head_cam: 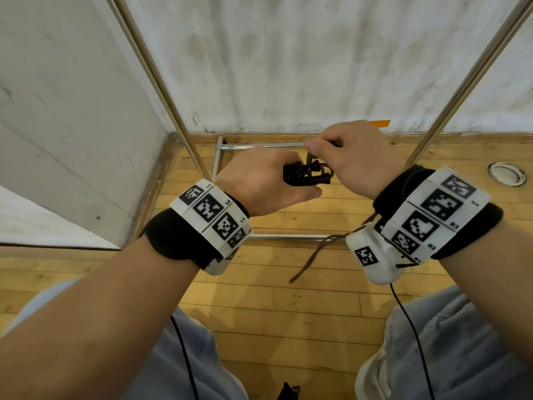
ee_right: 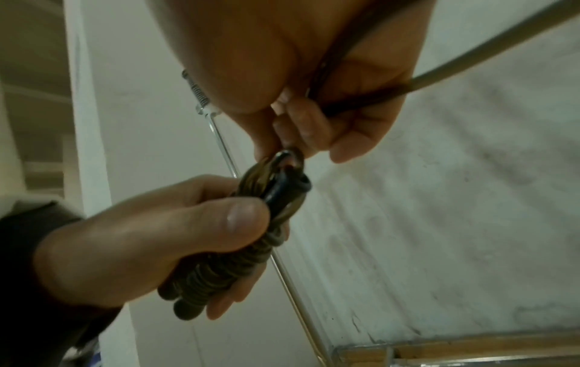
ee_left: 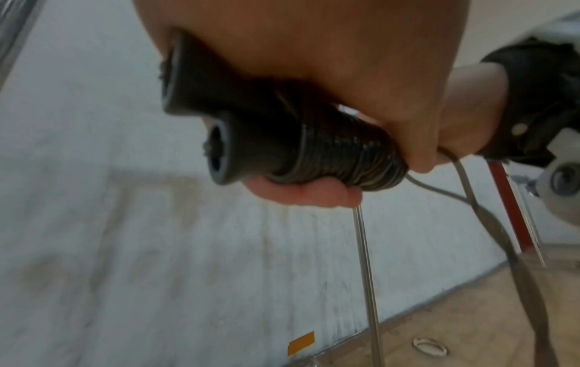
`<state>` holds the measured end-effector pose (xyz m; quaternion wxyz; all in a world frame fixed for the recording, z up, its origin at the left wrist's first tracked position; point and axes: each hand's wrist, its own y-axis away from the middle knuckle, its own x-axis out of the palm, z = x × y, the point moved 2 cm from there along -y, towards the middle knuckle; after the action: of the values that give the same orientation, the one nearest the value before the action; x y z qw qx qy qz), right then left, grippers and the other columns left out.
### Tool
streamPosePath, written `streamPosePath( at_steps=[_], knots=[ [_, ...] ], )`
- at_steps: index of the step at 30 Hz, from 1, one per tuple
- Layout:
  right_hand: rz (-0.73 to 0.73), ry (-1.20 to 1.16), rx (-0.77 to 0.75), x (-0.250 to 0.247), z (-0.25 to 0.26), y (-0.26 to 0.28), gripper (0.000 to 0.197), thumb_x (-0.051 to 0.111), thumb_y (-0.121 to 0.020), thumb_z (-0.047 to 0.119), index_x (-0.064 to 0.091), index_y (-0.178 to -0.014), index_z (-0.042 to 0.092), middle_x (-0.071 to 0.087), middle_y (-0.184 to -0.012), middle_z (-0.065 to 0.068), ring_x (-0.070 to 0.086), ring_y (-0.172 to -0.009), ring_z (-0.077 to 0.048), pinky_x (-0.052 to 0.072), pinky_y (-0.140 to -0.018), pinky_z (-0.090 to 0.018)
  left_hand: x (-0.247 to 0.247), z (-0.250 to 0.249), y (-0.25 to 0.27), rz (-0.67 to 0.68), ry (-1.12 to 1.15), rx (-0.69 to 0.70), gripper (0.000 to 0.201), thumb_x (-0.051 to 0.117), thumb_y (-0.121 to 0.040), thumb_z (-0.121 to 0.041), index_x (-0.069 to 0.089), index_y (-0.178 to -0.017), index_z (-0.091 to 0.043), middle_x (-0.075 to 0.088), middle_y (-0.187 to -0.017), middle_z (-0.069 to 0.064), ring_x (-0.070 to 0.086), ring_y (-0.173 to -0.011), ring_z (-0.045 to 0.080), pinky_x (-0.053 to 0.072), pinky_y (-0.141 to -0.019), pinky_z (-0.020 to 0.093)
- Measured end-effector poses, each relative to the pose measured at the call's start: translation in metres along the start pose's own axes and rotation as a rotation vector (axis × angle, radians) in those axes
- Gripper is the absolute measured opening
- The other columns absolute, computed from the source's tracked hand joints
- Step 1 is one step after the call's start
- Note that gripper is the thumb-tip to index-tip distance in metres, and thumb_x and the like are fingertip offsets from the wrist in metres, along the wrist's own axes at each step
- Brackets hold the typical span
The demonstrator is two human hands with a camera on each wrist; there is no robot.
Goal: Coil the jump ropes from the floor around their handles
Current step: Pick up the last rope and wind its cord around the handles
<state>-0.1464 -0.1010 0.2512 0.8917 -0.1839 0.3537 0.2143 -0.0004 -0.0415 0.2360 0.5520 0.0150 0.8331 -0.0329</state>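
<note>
My left hand [head_cam: 268, 183] grips two black jump rope handles [head_cam: 305, 174] held side by side, with dark rope wound tightly round them [ee_left: 342, 159]. Thumb and fingers wrap the coiled bundle [ee_right: 219, 268]. My right hand [head_cam: 354, 157] sits just right of and above the bundle, pinching a loop of the rope [ee_right: 292, 159] at the handles' end. A loose rope tail [head_cam: 314, 255] passes under my right wrist and hangs down toward the floor. In the right wrist view the rope [ee_right: 470, 59] runs through my right palm.
A metal rack frame stands ahead, with upright poles [head_cam: 161, 82] and low floor bars [head_cam: 259, 146] against a white wall. The floor is wooden [head_cam: 288, 307]. A round metal floor fitting [head_cam: 506, 174] lies at right. My knees and camera cables are below.
</note>
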Motion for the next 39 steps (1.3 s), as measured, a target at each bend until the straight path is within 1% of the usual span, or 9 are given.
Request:
streamPosePath(
  at_steps=[4, 6, 9, 12, 18, 22, 25, 32, 39],
  knots=[
    [0.024, -0.299, 0.072, -0.007, -0.002, -0.007, 0.029, 0.064, -0.084, 0.042, 0.067, -0.063, 0.022, 0.048, -0.048, 0.011, 0.041, -0.045, -0.002, 0.034, -0.045, -0.009, -0.011, -0.006, 0.007, -0.058, 0.209, 0.057, 0.021, 0.064, -0.076, -0.055, 0.064, -0.086, -0.036, 0.058, -0.066, -0.015, 0.055, -0.062, -0.001, 0.038, -0.054, 0.019],
    [0.072, -0.496, 0.092, -0.006, -0.001, -0.009, 0.029, 0.065, -0.084, 0.04, 0.068, -0.062, 0.022, 0.054, -0.059, -0.001, 0.047, -0.055, -0.011, 0.04, -0.052, -0.016, -0.019, -0.01, 0.011, -0.111, 0.354, 0.062, 0.013, 0.063, -0.076, -0.049, 0.061, -0.086, -0.041, 0.061, -0.067, -0.012, 0.057, -0.062, 0.002, 0.043, -0.056, 0.022],
    [0.106, -0.771, 0.113, 0.004, 0.002, -0.009, 0.026, 0.059, -0.09, 0.024, 0.069, -0.065, 0.023, 0.048, -0.071, -0.013, 0.039, -0.059, -0.022, 0.035, -0.048, -0.024, -0.025, -0.012, 0.012, -0.183, 0.506, 0.038, 0.028, 0.064, -0.077, -0.043, 0.066, -0.091, -0.018, 0.066, -0.074, 0.004, 0.062, -0.067, 0.019, 0.053, -0.064, 0.043],
    [0.035, -0.837, 0.114, 0.012, 0.008, -0.004, 0.028, 0.047, -0.092, 0.002, 0.069, -0.079, 0.015, 0.048, -0.065, -0.011, 0.039, -0.048, -0.014, 0.029, -0.042, -0.021, -0.028, -0.012, 0.013, -0.212, 0.597, 0.002, 0.037, 0.063, -0.079, -0.039, 0.064, -0.096, -0.006, 0.066, -0.079, 0.016, 0.062, -0.071, 0.033, 0.052, -0.065, 0.053],
    [-0.095, -0.342, -0.044, 0.023, 0.019, 0.007, 0.031, 0.036, -0.099, 0.017, 0.05, -0.074, 0.027, 0.053, -0.054, 0.007, 0.046, -0.043, -0.007, 0.036, -0.044, -0.018, -0.033, -0.009, 0.011, -0.284, 0.663, -0.067, 0.035, 0.056, -0.086, -0.041, 0.06, -0.098, -0.008, 0.064, -0.073, 0.001, 0.064, -0.061, 0.019, 0.054, -0.055, 0.036],
    [0.001, -0.262, -0.004, 0.036, 0.02, 0.008, 0.024, 0.034, -0.101, 0.024, 0.053, -0.087, 0.021, 0.051, -0.063, 0.003, 0.048, -0.055, -0.014, 0.044, -0.054, -0.031, -0.037, -0.001, 0.005, -0.384, 0.579, -0.138, 0.027, 0.057, -0.09, -0.041, 0.06, -0.095, -0.015, 0.067, -0.083, 0.007, 0.065, -0.071, 0.027, 0.055, -0.068, 0.05],
    [0.085, -0.205, 0.003, 0.042, 0.019, 0.009, 0.028, 0.034, -0.1, 0.023, 0.054, -0.082, 0.023, 0.044, -0.063, 0.01, 0.042, -0.052, -0.004, 0.035, -0.053, -0.023, -0.041, 0.014, -0.001, -0.434, 0.436, -0.215, 0.028, 0.055, -0.09, -0.048, 0.059, -0.09, -0.021, 0.066, -0.08, 0.0, 0.064, -0.069, 0.018, 0.053, -0.064, 0.039],
    [0.146, -0.017, -0.014, 0.04, 0.018, 0.007, 0.029, 0.038, -0.099, 0.029, 0.059, -0.082, 0.017, 0.047, -0.061, 0.009, 0.043, -0.054, -0.006, 0.033, -0.047, -0.01, -0.026, 0.03, -0.003, -0.321, 0.028, -0.171, 0.039, 0.05, -0.089, -0.056, 0.055, -0.106, -0.021, 0.058, -0.077, -0.007, 0.058, -0.071, 0.019, 0.043, -0.056, 0.029],
    [0.24, 0.37, -0.158, 0.03, 0.014, 0.011, 0.023, 0.041, -0.098, 0.034, 0.053, -0.083, 0.022, 0.047, -0.067, 0.01, 0.042, -0.058, -0.005, 0.027, -0.05, -0.024, -0.021, 0.037, -0.005, -0.024, -0.162, -0.211, 0.04, 0.05, -0.09, -0.056, 0.053, -0.115, -0.025, 0.059, -0.092, -0.003, 0.059, -0.083, 0.021, 0.051, -0.069, 0.037]
  ],
)
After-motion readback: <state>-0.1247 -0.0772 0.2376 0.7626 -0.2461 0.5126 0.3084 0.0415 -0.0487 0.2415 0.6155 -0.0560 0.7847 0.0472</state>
